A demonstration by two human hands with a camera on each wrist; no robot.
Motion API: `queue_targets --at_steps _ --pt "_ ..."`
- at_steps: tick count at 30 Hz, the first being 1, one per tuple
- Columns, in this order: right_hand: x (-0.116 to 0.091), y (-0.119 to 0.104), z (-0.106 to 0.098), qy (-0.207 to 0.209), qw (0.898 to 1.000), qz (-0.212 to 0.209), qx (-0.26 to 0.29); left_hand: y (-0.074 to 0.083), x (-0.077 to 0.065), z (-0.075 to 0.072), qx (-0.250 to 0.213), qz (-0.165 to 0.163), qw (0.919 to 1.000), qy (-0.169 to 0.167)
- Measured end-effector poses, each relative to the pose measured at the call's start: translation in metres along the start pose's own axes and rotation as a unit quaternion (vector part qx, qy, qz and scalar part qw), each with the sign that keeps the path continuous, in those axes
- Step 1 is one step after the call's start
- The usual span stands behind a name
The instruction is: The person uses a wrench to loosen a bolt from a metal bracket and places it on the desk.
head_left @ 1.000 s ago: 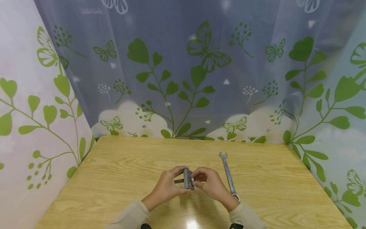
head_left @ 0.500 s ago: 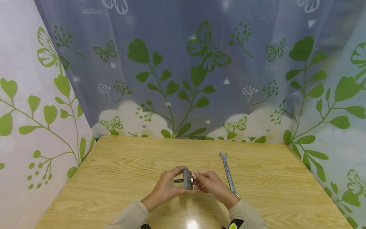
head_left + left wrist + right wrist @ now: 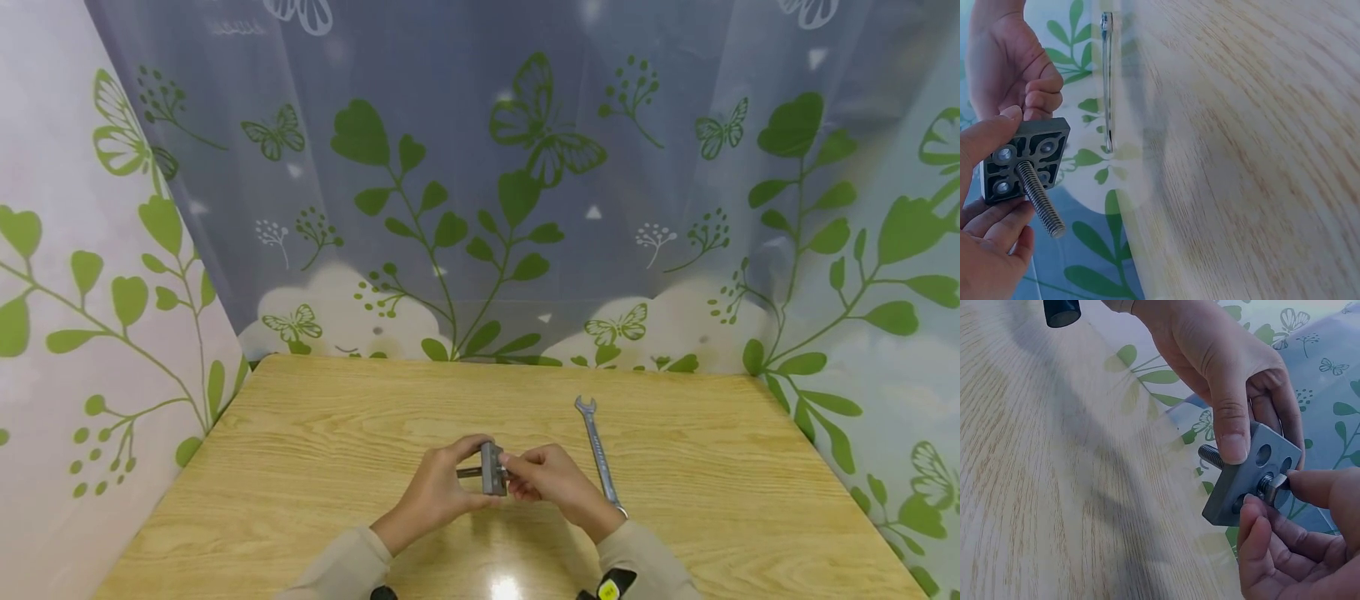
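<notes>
In the head view, my left hand [image 3: 435, 485] grips a small grey square plate [image 3: 490, 468] by opposite edges, above the table. The plate has round holes near its corners and ribs on its back face. A threaded bolt [image 3: 1041, 200] passes through its middle, the shank sticking out toward my left palm. My right hand [image 3: 561, 485] pinches the bolt's hex head [image 3: 1277, 488] between thumb and fingers. A short stretch of thread [image 3: 1264, 485] shows between that head and the plate in the right wrist view, so the two stand slightly apart.
A silver combination wrench [image 3: 597, 454] lies on the wood-grain table [image 3: 337, 417], just right of my right hand, its open jaw pointing away. Patterned curtains [image 3: 465, 250] with green leaves and butterflies enclose the back and sides.
My right fingers have turned about the bolt head: half a second ago the thumb was raised off it, and now it presses there again. The left hand and plate stay nearly still.
</notes>
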State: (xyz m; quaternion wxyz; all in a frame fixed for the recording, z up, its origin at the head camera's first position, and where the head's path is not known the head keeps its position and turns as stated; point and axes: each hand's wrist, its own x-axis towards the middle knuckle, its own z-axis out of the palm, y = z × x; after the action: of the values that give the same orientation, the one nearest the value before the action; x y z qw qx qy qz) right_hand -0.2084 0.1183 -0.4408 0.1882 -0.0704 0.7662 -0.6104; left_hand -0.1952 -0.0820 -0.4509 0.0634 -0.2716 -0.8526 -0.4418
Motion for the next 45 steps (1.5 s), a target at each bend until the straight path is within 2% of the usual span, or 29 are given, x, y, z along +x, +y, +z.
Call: queue_targets --at_steps 7,12,19,27,32,41,45 --pt "-0.004 -0.005 0.001 0.018 0.999 -0.026 -0.029 0.000 0.000 -0.001 0.002 0.000 1.0000 0.002" --pt "-0.009 -0.009 0.003 0.037 0.996 -0.064 -0.055 -0.001 -0.001 -0.001 -0.004 -0.001 1.0000 0.002" --pt "-0.010 -0.010 0.005 0.044 0.994 -0.096 -0.036 -0.001 -0.001 -0.002 -0.017 -0.007 0.9998 0.002" --pt "-0.009 -0.007 0.003 0.028 0.993 -0.114 -0.033 -0.002 -0.001 -0.001 -0.014 0.000 0.9999 0.004" --pt "-0.009 -0.006 0.001 0.015 0.995 -0.099 -0.029 -0.003 -0.001 -0.001 -0.009 0.000 0.9999 0.007" --pt "-0.007 0.000 -0.002 -0.028 0.999 -0.009 0.016 -0.002 -0.001 0.001 0.009 0.021 0.9997 0.012" --pt "-0.005 0.001 0.000 -0.030 0.999 0.004 0.011 0.000 -0.001 0.001 0.017 0.029 0.9994 0.012"
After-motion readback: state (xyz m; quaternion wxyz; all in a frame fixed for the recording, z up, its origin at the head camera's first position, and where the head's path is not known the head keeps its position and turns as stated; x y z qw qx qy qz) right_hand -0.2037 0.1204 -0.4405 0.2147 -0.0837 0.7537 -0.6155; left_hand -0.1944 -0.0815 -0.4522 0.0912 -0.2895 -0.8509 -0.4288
